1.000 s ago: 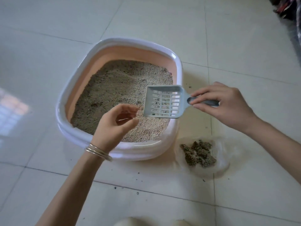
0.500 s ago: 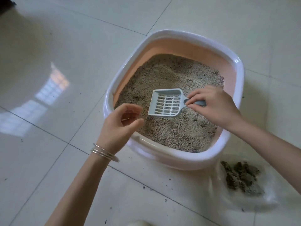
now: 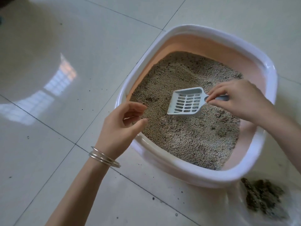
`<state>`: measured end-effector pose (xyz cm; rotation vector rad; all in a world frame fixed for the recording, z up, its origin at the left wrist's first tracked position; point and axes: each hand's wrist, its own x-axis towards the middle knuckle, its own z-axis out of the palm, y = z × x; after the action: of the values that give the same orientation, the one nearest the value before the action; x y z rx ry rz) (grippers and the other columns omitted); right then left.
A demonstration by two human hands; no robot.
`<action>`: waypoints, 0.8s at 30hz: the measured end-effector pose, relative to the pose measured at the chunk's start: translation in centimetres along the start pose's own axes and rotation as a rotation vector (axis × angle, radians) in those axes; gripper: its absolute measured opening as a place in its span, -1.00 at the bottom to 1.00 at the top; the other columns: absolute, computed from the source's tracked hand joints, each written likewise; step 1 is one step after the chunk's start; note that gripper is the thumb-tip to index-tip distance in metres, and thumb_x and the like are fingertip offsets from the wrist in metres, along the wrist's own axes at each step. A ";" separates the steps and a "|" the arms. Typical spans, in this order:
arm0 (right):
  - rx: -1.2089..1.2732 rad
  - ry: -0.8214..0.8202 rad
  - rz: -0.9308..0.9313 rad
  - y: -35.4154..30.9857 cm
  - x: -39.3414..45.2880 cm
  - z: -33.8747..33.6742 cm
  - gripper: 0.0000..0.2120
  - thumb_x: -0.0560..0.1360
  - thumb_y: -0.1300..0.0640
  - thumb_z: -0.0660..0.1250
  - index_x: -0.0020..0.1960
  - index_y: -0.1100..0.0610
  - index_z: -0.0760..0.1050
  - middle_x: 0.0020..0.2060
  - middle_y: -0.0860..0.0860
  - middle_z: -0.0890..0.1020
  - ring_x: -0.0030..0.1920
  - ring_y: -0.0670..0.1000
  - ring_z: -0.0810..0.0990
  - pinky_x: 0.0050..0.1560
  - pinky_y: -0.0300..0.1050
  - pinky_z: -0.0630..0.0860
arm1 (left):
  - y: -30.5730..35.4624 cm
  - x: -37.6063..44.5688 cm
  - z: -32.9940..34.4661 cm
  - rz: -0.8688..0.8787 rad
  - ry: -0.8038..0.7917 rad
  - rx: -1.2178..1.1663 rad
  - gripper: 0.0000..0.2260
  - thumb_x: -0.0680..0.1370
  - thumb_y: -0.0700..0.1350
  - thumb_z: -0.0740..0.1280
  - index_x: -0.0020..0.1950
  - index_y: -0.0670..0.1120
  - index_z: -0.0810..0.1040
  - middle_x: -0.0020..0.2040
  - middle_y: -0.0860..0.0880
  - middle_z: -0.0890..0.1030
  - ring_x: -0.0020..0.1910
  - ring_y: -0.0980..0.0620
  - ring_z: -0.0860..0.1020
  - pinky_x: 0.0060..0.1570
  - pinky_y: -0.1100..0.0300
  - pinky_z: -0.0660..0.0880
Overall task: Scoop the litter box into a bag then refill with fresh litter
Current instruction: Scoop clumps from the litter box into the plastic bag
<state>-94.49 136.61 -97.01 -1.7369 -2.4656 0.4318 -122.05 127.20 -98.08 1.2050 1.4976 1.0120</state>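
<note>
**Scoop blade resting in the litter, bag lying behind the grip**

The right hand (image 3: pixel 242 101) is pinching the handle of the slotted grey litter scoop (image 3: pixel 187 101) between thumb and fingertips, with the handle mostly hidden under the fingers. The scoop's long axis is running roughly left to right across the pan, handle toward the right hand and blade pointing toward the left hand (image 3: pixel 120 126). Its front edge is sitting low on the litter (image 3: pixel 187 136), and the slots are showing only a few grains, so the blade appears to be nearly unloaded.

The left hand is hovering over the near-left rim of the litter box (image 3: pixel 203 178), fingers loosely curled and holding nothing; whether it is touching the rim is hard to tell.

The clear plastic bag (image 3: pixel 276 214) is lying on the tiled floor (image 3: pixel 65 144) just outside the box's near-right corner, with a heap of dark clumps (image 3: pixel 262 196) already on it. That places the bag on the right hand's side and behind the handle end, opposite to where the blade is pointing. Any loaded scoop would probably need to be swung back over the near rim toward the right, kept level to avoid spilling. The right hand is plainly the nearer one for that carry. Stray grains are dotting the floor before the box.
</note>
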 end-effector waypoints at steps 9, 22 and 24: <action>-0.077 -0.072 0.051 -2.1 1.2 3.2 -0.86 0.45 0.02 0.38 0.01 -0.05 0.62 -0.04 -0.08 0.66 -0.07 0.01 0.53 -0.12 -0.15 0.39 | 0.1 0.9 0.7 0.022 -0.028 -0.010 -0.81 0.33 -0.15 0.40 -0.09 0.03 0.56 -0.07 0.09 0.62 -0.04 0.17 0.60 0.06 0.33 0.51; 0.260 0.026 0.075 -5.3 4.5 8.8 -0.86 0.46 0.04 0.38 0.00 -0.02 0.63 0.00 0.01 0.64 -0.14 -0.06 0.47 -0.18 -0.18 0.33 | -0.2 1.0 0.4 -0.010 -0.039 -0.037 -0.79 0.30 -0.13 0.37 -0.07 -0.02 0.57 -0.06 0.06 0.62 -0.03 0.17 0.59 0.08 0.31 0.50; 0.288 0.045 0.053 -5.1 4.0 8.8 -0.86 0.45 0.06 0.39 0.01 0.00 0.64 -0.03 -0.01 0.65 -0.13 -0.07 0.44 -0.17 -0.17 0.33 | -0.3 1.0 0.3 -0.009 -0.043 -0.038 -0.79 0.30 -0.13 0.37 -0.07 -0.01 0.57 -0.05 0.06 0.62 -0.02 0.16 0.59 0.08 0.30 0.50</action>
<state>-102.61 137.24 -104.36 -1.6755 -2.2005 0.7055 -121.88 128.16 -98.65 1.1856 1.4428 0.9982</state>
